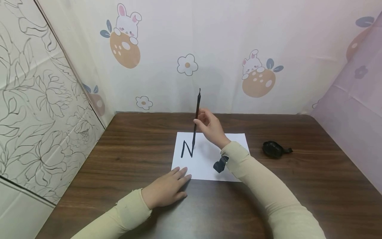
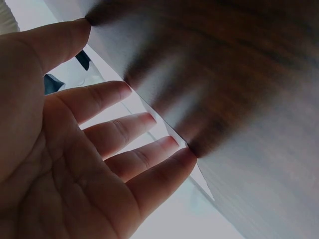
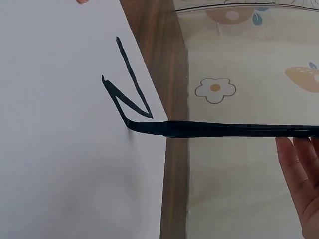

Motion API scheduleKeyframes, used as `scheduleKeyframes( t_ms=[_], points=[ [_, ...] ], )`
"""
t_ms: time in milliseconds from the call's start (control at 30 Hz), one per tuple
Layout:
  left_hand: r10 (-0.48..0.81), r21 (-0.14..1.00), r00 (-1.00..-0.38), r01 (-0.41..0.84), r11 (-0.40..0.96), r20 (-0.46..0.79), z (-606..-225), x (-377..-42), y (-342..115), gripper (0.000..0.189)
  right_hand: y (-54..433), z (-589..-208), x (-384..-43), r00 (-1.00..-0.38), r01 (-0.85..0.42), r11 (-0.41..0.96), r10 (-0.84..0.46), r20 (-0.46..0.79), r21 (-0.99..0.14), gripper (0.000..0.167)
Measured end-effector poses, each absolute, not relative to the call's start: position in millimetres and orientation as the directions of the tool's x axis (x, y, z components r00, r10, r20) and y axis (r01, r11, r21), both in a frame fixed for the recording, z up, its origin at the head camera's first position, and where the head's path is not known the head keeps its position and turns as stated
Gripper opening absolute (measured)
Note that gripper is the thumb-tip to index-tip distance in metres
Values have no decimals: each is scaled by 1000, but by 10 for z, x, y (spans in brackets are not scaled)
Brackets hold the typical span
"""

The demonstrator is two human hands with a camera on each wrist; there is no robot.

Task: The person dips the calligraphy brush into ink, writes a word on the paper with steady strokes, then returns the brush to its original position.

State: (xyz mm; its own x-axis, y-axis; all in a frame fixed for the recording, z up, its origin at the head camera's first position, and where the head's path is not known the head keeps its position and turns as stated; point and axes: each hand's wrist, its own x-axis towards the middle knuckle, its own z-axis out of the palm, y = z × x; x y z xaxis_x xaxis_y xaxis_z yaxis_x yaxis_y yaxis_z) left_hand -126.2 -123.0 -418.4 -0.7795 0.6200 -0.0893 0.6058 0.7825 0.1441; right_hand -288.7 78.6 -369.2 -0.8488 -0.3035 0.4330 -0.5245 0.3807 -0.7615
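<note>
My right hand (image 1: 211, 127) pinches a dark calligraphy brush (image 1: 197, 106) by its handle and holds it nearly upright over a white sheet of paper (image 1: 206, 169). In the right wrist view the brush's bristles (image 3: 144, 128) bend against the paper, on the last stroke of a black letter N (image 3: 130, 74). My left hand (image 1: 167, 188) lies at the sheet's lower left corner, fingers spread and straight, with several fingertips on the paper. From the left wrist view, the left palm (image 2: 65, 164) shows with nothing in it.
To the right of the paper a small black ink dish (image 1: 272, 149) with a short handle stands on the brown wooden table (image 1: 134, 146). A curtain with rabbits and flowers (image 1: 215, 39) hangs behind the table's far edge. A black wrist camera (image 1: 220, 165) sits under the right wrist.
</note>
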Motion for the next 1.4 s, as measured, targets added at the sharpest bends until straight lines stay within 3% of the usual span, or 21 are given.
scheduleKeyframes(
  t_ms=[633, 1400],
  points=[
    [620, 136, -780, 608, 782, -85, -4196, -1271, -1230, 58, 781, -3699, -3011, -862, -503, 362, -279, 423, -785, 40],
    [621, 152, -778, 605, 782, -97, -4166, -1253, -1238, 59, 901, -3579, -2973, -842, -540, 366, -249, 479, -758, 31]
  ],
)
